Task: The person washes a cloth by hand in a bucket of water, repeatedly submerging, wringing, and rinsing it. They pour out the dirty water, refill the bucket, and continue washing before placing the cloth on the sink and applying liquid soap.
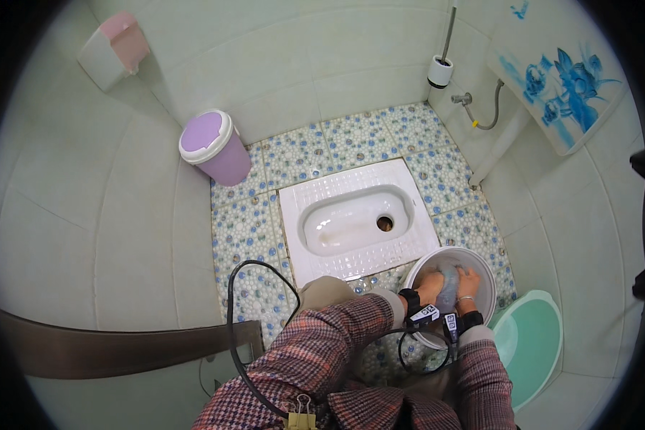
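Both of my hands reach down into a white plastic bucket (417,269) that appears to hold murky water. My left hand (431,286) is at the left side of a wet, blue-grey cloth (448,285), with its fingers largely hidden. On the cloth's right side, my right hand (467,286) has its fingers bent against it. The cloth hangs between the two hands; how firmly each one grips it is hard to see. Black bands with small white tags sit on both wrists, and a bracelet circles the right one.
A white squat toilet (355,215) lies beyond the bucket. A green basin (537,344) leans at the right wall. A purple lidded bin (226,156) stands at the back left. A toilet brush holder (440,71) hangs near the back corner. A black cable (231,322) loops past my left sleeve.
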The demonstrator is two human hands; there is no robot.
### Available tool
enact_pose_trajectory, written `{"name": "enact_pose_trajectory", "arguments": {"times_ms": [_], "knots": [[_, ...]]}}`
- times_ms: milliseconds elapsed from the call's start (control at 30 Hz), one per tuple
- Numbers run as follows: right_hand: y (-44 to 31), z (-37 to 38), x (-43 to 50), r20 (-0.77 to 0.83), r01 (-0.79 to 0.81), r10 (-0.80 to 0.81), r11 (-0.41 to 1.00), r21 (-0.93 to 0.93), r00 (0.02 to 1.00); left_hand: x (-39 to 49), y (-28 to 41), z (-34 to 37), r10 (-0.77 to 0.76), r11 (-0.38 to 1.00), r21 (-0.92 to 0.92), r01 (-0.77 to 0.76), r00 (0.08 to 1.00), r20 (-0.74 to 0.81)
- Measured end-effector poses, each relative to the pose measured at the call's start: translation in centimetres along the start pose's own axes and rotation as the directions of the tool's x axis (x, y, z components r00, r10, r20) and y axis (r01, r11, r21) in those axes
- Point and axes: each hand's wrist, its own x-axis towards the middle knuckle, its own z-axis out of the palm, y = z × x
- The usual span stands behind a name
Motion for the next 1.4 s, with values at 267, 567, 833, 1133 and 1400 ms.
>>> {"name": "enact_pose_trajectory", "arguments": {"times_ms": [267,567,833,1133,1400], "knots": [[14.3,0.9,4.6,0.370,0.097,0.285,0.663,-0.742,0.884,-4.8,7.8,1.3,-0.314,0.907,0.262,0.331,0.944,-0.106],[3.4,1.9,2.1,0.766,0.347,-0.032,0.903,-0.253,0.643,-2.9,3.5,-0.4,-0.125,0.918,0.379,0.120,0.992,-0.012],[-11.8,-6.5,-3.1,0.585,-0.465,0.295,0.871,0.161,0.755,2.8,0.9,-1.5,-0.222,0.926,-0.267,0.267,0.957,0.188],[-6.8,0.0,-3.4,-0.064,-0.108,0.117,0.986,0.128,0.991,0.0,0.5,-0.4,-0.104,0.894,-0.410,0.182,0.973,0.205],[4.7,-2.7,2.2,0.314,0.018,0.276,0.724,-0.689,0.908,-8.4,8.1,2.9,-0.002,0.957,0.286,0.040,0.991,-0.133]]}}
